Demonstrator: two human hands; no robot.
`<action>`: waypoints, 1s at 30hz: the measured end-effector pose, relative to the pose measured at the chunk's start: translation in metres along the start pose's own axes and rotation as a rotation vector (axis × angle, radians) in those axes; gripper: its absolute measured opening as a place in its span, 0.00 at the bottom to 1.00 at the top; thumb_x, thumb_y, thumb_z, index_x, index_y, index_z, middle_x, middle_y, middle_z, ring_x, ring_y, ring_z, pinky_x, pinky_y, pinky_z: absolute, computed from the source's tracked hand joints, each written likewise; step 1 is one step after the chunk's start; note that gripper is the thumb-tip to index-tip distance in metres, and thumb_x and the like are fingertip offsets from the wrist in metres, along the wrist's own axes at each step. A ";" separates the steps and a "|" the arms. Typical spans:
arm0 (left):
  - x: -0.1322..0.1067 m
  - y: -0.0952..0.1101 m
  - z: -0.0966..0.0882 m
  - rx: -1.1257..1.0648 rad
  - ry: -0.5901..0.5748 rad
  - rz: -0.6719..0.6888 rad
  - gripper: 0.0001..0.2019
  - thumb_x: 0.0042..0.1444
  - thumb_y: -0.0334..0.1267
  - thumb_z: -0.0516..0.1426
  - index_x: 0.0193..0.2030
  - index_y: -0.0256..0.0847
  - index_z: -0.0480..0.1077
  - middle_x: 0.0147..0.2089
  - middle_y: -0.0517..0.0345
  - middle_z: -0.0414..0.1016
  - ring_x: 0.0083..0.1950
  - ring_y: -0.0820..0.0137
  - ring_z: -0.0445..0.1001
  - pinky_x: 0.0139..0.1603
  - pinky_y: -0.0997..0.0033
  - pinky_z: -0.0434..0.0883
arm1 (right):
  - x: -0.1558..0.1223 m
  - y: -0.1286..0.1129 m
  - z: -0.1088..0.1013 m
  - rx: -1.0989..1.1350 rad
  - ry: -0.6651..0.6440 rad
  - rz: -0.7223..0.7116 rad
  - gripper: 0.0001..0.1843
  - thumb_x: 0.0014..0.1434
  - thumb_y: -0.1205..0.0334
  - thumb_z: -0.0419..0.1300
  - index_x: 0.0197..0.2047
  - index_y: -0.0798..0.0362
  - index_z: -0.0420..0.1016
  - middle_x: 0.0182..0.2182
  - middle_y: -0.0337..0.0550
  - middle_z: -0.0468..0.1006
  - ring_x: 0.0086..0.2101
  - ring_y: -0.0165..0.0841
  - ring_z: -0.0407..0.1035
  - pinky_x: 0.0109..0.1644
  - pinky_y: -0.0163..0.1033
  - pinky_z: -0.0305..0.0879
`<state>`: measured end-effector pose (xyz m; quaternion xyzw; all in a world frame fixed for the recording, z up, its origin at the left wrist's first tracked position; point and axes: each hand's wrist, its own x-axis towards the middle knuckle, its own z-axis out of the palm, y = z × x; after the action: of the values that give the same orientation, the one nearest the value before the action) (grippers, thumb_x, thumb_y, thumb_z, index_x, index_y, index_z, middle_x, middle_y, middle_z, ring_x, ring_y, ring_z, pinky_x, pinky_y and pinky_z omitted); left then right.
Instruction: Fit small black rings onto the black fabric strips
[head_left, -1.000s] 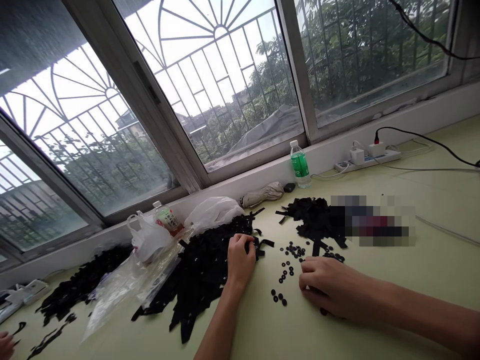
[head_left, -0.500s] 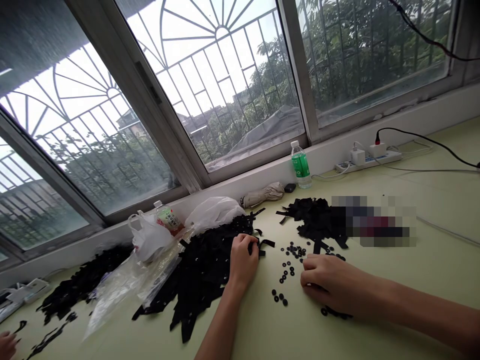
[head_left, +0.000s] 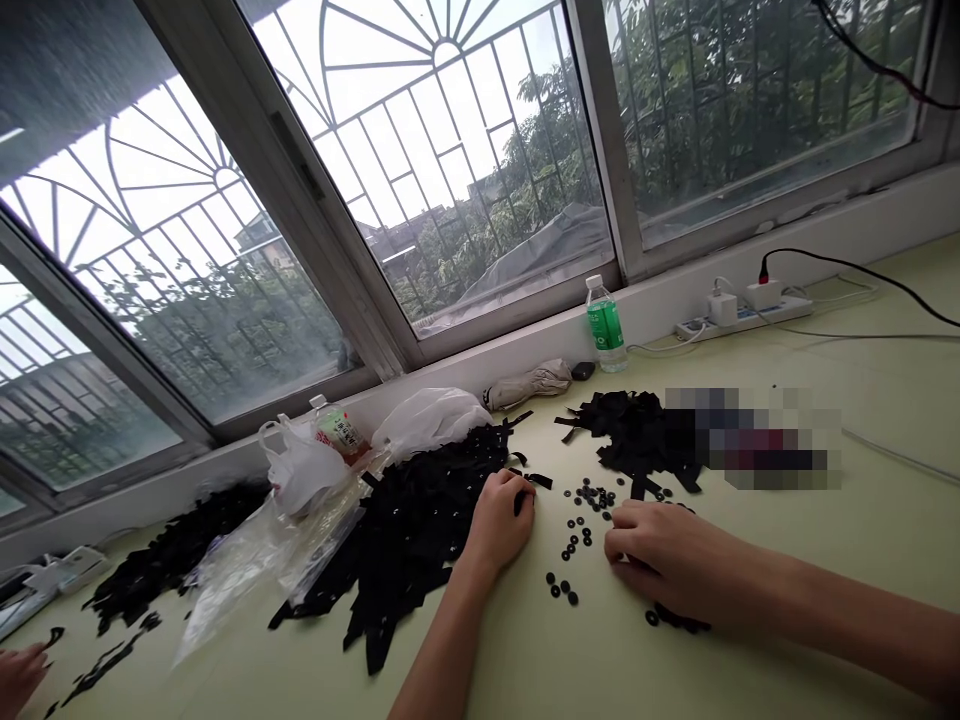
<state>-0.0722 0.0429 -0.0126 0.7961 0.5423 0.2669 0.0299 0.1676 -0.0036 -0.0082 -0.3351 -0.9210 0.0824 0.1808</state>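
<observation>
While left hand (head_left: 501,522) curls over heap of limp black strips (head_left: 397,545), grip unclear, right hand (head_left: 675,555) lies fingers-down on smooth pale green bench (head_left: 540,660), just beside scattered small black flat rings (head_left: 592,497), hold unclear.

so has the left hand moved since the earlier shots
yes, the left hand has shifted slightly right, judged against the green-labelled water bottle by the window
</observation>
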 end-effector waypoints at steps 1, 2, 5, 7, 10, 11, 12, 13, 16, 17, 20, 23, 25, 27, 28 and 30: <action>0.000 0.001 0.000 0.005 -0.011 0.002 0.08 0.54 0.29 0.53 0.33 0.44 0.73 0.39 0.53 0.72 0.42 0.63 0.71 0.44 0.63 0.70 | 0.000 0.000 0.000 0.002 0.004 0.001 0.12 0.60 0.69 0.49 0.30 0.53 0.72 0.29 0.43 0.71 0.29 0.34 0.67 0.30 0.36 0.56; 0.000 0.002 -0.001 0.011 -0.017 0.004 0.08 0.54 0.30 0.53 0.33 0.44 0.73 0.39 0.53 0.72 0.42 0.62 0.71 0.44 0.63 0.70 | 0.000 0.000 0.001 0.006 0.007 0.003 0.12 0.60 0.69 0.49 0.30 0.53 0.72 0.29 0.43 0.71 0.29 0.34 0.67 0.30 0.36 0.55; 0.000 0.002 0.000 0.021 -0.019 0.012 0.08 0.54 0.30 0.53 0.33 0.44 0.74 0.38 0.52 0.72 0.42 0.62 0.71 0.44 0.63 0.70 | -0.001 0.001 0.003 0.017 0.010 0.016 0.11 0.61 0.69 0.49 0.30 0.52 0.70 0.29 0.43 0.71 0.29 0.34 0.66 0.30 0.36 0.55; 0.000 0.002 0.001 0.020 -0.013 0.024 0.08 0.54 0.31 0.53 0.33 0.43 0.74 0.38 0.52 0.72 0.42 0.62 0.70 0.44 0.63 0.70 | -0.001 0.002 0.004 0.026 0.007 0.023 0.11 0.61 0.69 0.49 0.31 0.52 0.70 0.29 0.43 0.71 0.29 0.34 0.66 0.30 0.36 0.55; 0.000 0.001 0.002 0.025 -0.004 0.029 0.08 0.54 0.30 0.54 0.33 0.43 0.74 0.38 0.53 0.72 0.42 0.63 0.70 0.44 0.63 0.70 | -0.002 0.003 0.007 0.045 -0.001 0.029 0.11 0.62 0.68 0.48 0.32 0.52 0.69 0.30 0.43 0.71 0.30 0.35 0.67 0.31 0.37 0.55; -0.001 0.001 0.003 0.029 -0.005 0.029 0.08 0.54 0.30 0.54 0.33 0.43 0.74 0.38 0.53 0.72 0.42 0.63 0.70 0.44 0.63 0.70 | -0.002 0.004 0.008 0.052 -0.002 0.032 0.10 0.62 0.68 0.48 0.32 0.52 0.69 0.30 0.43 0.71 0.31 0.35 0.67 0.31 0.37 0.56; -0.001 0.001 0.003 0.033 -0.007 0.029 0.08 0.54 0.30 0.54 0.33 0.43 0.74 0.38 0.53 0.72 0.42 0.63 0.70 0.44 0.63 0.70 | -0.002 0.004 0.008 0.060 -0.003 0.035 0.10 0.62 0.68 0.48 0.33 0.51 0.69 0.31 0.43 0.71 0.31 0.35 0.67 0.32 0.37 0.56; -0.001 0.001 0.004 0.036 -0.009 0.030 0.08 0.54 0.30 0.54 0.33 0.43 0.73 0.38 0.52 0.72 0.42 0.62 0.70 0.44 0.62 0.70 | -0.002 0.005 0.009 0.069 -0.005 0.038 0.10 0.62 0.67 0.48 0.33 0.51 0.69 0.31 0.43 0.71 0.31 0.35 0.67 0.32 0.37 0.56; -0.001 0.002 0.005 0.040 -0.015 0.030 0.08 0.54 0.31 0.54 0.34 0.43 0.73 0.38 0.52 0.71 0.43 0.62 0.70 0.45 0.62 0.70 | -0.002 0.006 0.011 0.083 -0.011 0.045 0.10 0.62 0.66 0.48 0.34 0.51 0.69 0.31 0.43 0.71 0.31 0.35 0.66 0.31 0.38 0.57; -0.001 0.001 0.005 0.040 -0.017 0.028 0.08 0.54 0.31 0.54 0.34 0.43 0.73 0.39 0.52 0.71 0.43 0.62 0.70 0.46 0.62 0.70 | -0.002 0.007 0.012 0.084 -0.013 0.047 0.10 0.63 0.65 0.47 0.34 0.51 0.69 0.31 0.44 0.71 0.31 0.35 0.66 0.31 0.38 0.57; -0.001 0.001 0.006 0.038 -0.017 0.027 0.07 0.54 0.31 0.54 0.34 0.43 0.73 0.39 0.53 0.71 0.43 0.62 0.70 0.46 0.62 0.70 | -0.002 0.008 0.012 0.093 -0.023 0.048 0.11 0.63 0.65 0.47 0.35 0.51 0.69 0.32 0.44 0.71 0.31 0.36 0.66 0.32 0.38 0.58; -0.001 0.002 0.005 0.041 -0.024 0.025 0.07 0.54 0.31 0.54 0.34 0.43 0.73 0.39 0.53 0.71 0.44 0.62 0.70 0.46 0.61 0.69 | -0.002 0.009 0.010 0.122 -0.042 0.048 0.10 0.63 0.64 0.47 0.36 0.50 0.70 0.32 0.44 0.71 0.32 0.36 0.66 0.34 0.39 0.60; -0.001 0.003 0.004 0.048 -0.037 0.018 0.07 0.54 0.31 0.54 0.35 0.43 0.73 0.40 0.52 0.71 0.44 0.62 0.69 0.47 0.61 0.69 | -0.002 0.009 0.008 0.150 -0.054 0.048 0.10 0.63 0.63 0.47 0.37 0.49 0.70 0.33 0.43 0.72 0.34 0.37 0.67 0.35 0.38 0.60; -0.001 0.003 0.003 0.055 -0.047 0.014 0.07 0.55 0.31 0.53 0.35 0.43 0.72 0.40 0.52 0.71 0.45 0.61 0.69 0.47 0.61 0.69 | -0.003 0.009 0.007 0.172 -0.064 0.047 0.10 0.63 0.63 0.48 0.37 0.49 0.69 0.33 0.42 0.73 0.34 0.37 0.68 0.35 0.38 0.60; -0.001 0.003 0.003 0.057 -0.049 0.015 0.07 0.55 0.32 0.53 0.35 0.43 0.72 0.40 0.52 0.71 0.45 0.61 0.69 0.47 0.61 0.69 | -0.003 0.009 0.006 0.174 -0.067 0.047 0.10 0.63 0.63 0.47 0.37 0.48 0.69 0.33 0.42 0.73 0.34 0.37 0.68 0.35 0.38 0.60; -0.001 0.003 0.003 0.057 -0.047 0.021 0.07 0.55 0.32 0.54 0.35 0.43 0.72 0.40 0.53 0.71 0.45 0.61 0.69 0.47 0.62 0.69 | -0.002 0.008 0.005 0.163 -0.073 0.046 0.10 0.63 0.63 0.47 0.38 0.48 0.69 0.33 0.42 0.73 0.34 0.37 0.68 0.35 0.39 0.60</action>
<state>-0.0681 0.0410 -0.0149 0.8083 0.5406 0.2328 0.0170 0.1719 0.0007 -0.0159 -0.3372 -0.9092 0.1734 0.1718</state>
